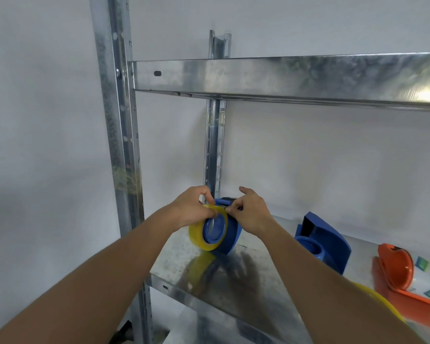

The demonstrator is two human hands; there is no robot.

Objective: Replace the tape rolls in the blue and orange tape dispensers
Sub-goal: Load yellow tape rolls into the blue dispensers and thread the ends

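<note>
A second blue plastic tape dispenser (325, 244) and an orange plastic dispenser (395, 269) sit lower right on the galvanised metal shelf (246, 276). At centre, the left hand (191, 209) grips a yellow tape roll (200, 235) mounted on a blue dispenser (230, 240); the right hand (252, 214) pinches the tape end.

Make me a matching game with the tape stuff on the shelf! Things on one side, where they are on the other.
Things:
1. yellow tape roll
2. empty blue dispenser
3. orange dispenser
4. left hand

Places:
A. far right on the shelf
B. gripping the top of the roll
C. loaded on the blue dispenser being held
D. standing untouched in the middle

Pairs: 1-C, 2-D, 3-A, 4-B
</note>
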